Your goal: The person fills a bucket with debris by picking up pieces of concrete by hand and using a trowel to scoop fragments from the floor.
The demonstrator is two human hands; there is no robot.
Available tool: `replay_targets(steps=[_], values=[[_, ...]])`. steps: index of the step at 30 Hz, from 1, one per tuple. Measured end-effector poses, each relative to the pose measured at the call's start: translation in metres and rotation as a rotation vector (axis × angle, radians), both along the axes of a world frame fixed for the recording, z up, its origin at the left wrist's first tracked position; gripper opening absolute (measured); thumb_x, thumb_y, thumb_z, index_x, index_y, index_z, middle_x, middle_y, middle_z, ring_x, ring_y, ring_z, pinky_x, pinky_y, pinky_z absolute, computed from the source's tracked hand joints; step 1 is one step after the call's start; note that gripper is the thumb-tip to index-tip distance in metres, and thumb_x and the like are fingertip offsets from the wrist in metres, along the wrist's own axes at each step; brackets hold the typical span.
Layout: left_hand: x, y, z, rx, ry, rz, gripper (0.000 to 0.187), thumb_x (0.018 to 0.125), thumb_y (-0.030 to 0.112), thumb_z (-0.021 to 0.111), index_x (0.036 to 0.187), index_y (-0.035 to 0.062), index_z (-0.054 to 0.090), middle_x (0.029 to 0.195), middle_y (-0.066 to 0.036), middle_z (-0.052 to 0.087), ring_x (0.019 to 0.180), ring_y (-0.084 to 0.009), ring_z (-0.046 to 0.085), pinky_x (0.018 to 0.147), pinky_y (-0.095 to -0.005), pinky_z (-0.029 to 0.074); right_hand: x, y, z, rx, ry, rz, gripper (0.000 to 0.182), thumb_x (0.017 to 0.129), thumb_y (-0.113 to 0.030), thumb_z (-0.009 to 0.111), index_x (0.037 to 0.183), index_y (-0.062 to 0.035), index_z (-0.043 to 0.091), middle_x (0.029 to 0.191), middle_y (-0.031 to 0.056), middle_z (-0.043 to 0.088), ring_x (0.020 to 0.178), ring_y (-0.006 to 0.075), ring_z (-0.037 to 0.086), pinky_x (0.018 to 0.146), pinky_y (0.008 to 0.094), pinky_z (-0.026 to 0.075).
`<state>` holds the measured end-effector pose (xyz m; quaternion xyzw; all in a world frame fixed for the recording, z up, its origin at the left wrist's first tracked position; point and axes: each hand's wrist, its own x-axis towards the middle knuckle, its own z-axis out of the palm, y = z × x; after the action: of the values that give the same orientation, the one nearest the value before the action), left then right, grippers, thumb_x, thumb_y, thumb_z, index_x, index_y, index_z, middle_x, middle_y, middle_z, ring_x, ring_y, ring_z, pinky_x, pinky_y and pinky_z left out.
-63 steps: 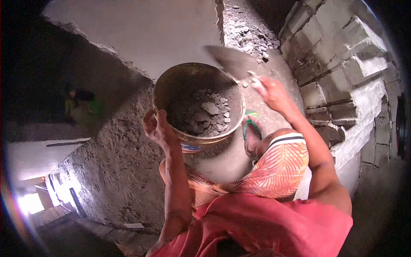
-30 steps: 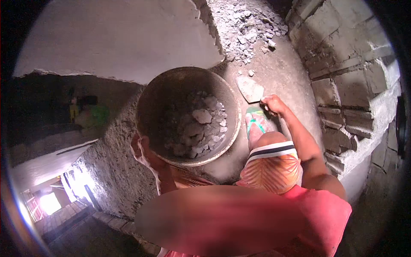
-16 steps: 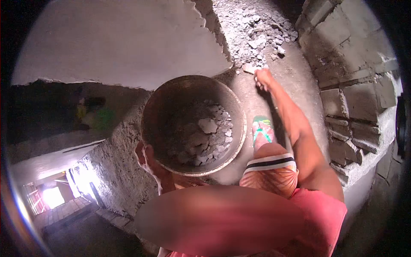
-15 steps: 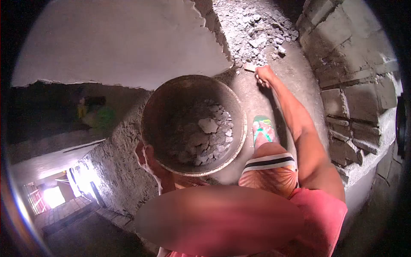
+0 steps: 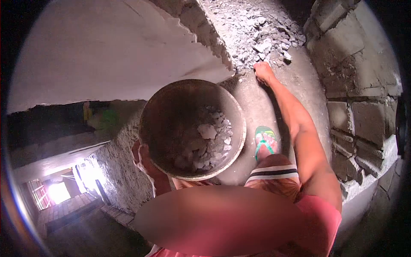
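Note:
A large round bucket point(image 5: 234, 165) stands tilted in front of me, its mouth toward me, with pieces of broken rubble point(image 5: 207, 131) inside. My left hand point(image 5: 143, 156) grips its lower left side, fingers curled over the edge. Beyond the bucket my right hand point(image 5: 263, 73) is stretched out low, closed in a fist at the near edge of a rubble heap point(image 5: 261, 36). The flat tool in that fist is mostly hidden now against the stones.
On the left, a broken-edged plastered wall point(image 5: 111, 51) comes close to the bucket. Rough blockwork point(image 5: 364, 115) rises on the right. My sandalled foot point(image 5: 266, 143) rests on the concrete floor point(image 5: 306, 92) between them. A bright opening point(image 5: 58, 192) shows at lower left.
My right hand has pushed slightly forward to the rubble edge, and the flat tool seen before is now hidden. The view has shifted a little; my left hand stays on the bucket.

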<state>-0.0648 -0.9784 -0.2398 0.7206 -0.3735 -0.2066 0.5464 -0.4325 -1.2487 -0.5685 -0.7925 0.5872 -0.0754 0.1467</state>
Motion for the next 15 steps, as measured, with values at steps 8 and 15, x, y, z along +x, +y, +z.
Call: replay_targets(steps=[8,15], values=[[0.021,-0.004,-0.023,-0.097,0.141,0.102,0.024,0.083,0.012,0.058,0.105,0.0023,0.060,0.090,-0.001,0.055,0.082,-0.0126,0.050,0.077,-0.0282,0.043,0.018,-0.008,-0.026,-0.071,-0.164,-0.219,0.031,0.090,-0.023,0.048,0.086,0.0021,0.066,0.085,0.0283,0.065,0.086,0.0415,0.064,0.082,0.0494,0.050],[0.002,-0.007,-0.014,-0.167,0.251,0.101,0.020,0.081,0.011,0.060,0.100,0.0035,0.060,0.087,0.000,0.053,0.078,-0.0117,0.047,0.076,-0.0276,0.042,0.012,-0.012,-0.017,-0.051,-0.303,-0.228,0.034,0.089,-0.025,0.047,0.082,0.0010,0.068,0.087,0.0269,0.065,0.088,0.0398,0.064,0.082,0.0465,0.050]])
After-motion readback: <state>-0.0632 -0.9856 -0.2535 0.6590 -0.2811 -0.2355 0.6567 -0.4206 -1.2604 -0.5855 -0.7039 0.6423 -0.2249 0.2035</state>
